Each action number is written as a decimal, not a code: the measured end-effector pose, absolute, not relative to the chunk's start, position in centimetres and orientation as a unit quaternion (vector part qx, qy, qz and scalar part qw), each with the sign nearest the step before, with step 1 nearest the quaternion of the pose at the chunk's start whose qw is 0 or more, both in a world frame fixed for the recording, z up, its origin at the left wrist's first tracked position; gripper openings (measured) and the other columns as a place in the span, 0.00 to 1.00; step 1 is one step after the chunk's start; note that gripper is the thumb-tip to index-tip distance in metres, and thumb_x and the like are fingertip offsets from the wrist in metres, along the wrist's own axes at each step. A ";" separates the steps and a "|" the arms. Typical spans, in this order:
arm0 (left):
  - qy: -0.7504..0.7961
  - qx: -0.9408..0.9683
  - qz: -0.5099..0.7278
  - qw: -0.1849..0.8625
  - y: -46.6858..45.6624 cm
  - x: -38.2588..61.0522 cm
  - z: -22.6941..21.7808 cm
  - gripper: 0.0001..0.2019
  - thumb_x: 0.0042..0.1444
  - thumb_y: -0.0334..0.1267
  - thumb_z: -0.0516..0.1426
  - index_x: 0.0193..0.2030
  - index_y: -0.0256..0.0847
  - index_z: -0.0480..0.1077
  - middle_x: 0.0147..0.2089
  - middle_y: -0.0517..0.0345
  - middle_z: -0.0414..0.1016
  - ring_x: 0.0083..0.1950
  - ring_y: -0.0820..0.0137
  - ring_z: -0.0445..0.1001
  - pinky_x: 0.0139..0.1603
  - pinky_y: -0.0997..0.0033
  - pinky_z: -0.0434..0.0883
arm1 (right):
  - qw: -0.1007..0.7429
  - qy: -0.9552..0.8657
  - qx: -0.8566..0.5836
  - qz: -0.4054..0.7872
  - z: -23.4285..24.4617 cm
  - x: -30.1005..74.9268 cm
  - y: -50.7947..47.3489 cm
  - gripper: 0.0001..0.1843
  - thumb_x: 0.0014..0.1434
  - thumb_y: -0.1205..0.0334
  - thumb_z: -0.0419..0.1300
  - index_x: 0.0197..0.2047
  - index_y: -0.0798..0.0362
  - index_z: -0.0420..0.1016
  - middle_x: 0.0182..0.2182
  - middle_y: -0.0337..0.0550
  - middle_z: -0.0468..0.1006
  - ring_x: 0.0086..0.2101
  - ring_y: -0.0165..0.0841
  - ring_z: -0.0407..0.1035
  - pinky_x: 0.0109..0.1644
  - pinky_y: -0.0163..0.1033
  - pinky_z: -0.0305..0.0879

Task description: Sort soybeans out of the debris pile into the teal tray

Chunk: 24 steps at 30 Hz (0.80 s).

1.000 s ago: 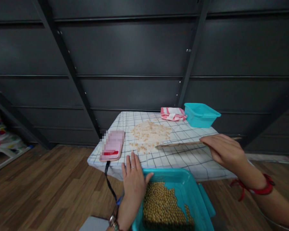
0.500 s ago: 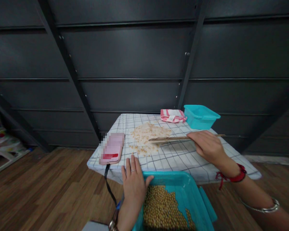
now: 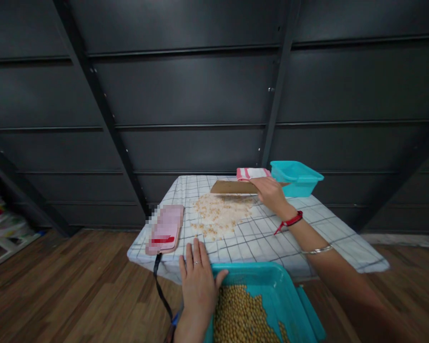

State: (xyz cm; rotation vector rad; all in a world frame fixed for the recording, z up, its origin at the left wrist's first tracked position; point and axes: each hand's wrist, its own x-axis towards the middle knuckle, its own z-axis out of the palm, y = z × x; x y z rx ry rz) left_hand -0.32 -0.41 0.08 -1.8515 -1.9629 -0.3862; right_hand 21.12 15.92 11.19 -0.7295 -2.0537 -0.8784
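Observation:
My right hand (image 3: 271,194) grips a flat brown piece of cardboard (image 3: 232,187), held over the far side of a spread pile of whitish grains mixed with yellowish beans (image 3: 218,216). The pile lies on a white checked tablecloth (image 3: 268,238). My left hand (image 3: 199,286) lies flat with fingers out, its fingertips at the table's front edge and its thumb on the rim of a teal basin (image 3: 277,286). Inside the basin sit many round greenish-tan beans (image 3: 243,312); its near end is cut off by the frame.
A pink phone (image 3: 166,224) with a dark strap (image 3: 160,286) lies on the left of the table. A folded pink-and-white cloth (image 3: 252,173) and a smaller teal tub (image 3: 296,178) stand at the back right. Behind rises a dark panel wall (image 3: 186,90).
My right hand has moved left and away from me, carrying the cardboard to the pile's far side and tilting it so its broad face shows. My left hand stays put. The view has shifted slightly.

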 end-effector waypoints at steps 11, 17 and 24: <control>-0.697 -0.669 -0.131 0.222 -0.4 -0.2 -0.3 0.36 0.49 0.57 0.46 0.56 0.28 0.57 0.59 0.37 0.60 0.58 0.50 0.57 0.54 0.46 0.58 | 0.391 -0.823 -0.242 -0.333 10.4 21.3 14.3 0.22 0.43 0.78 0.44 0.38 0.55 0.71 0.30 0.45 0.75 0.32 0.34 0.67 0.37 0.41 0.62; -0.689 -0.669 -0.146 0.237 -0.4 -0.1 -0.4 0.37 0.48 0.59 0.46 0.55 0.28 0.59 0.58 0.38 0.61 0.57 0.50 0.58 0.53 0.47 0.58 | 0.424 -0.806 -0.229 -0.343 10.7 21.8 14.0 0.21 0.44 0.78 0.44 0.38 0.57 0.70 0.30 0.46 0.75 0.32 0.35 0.67 0.36 0.42 0.61; -0.698 -0.661 -0.157 0.227 -0.4 0.1 -0.3 0.35 0.47 0.57 0.48 0.54 0.29 0.60 0.58 0.38 0.62 0.58 0.50 0.58 0.54 0.47 0.58 | 0.416 -0.820 -0.213 -0.331 11.0 21.6 13.1 0.21 0.44 0.78 0.44 0.38 0.54 0.70 0.29 0.43 0.74 0.32 0.33 0.67 0.35 0.40 0.61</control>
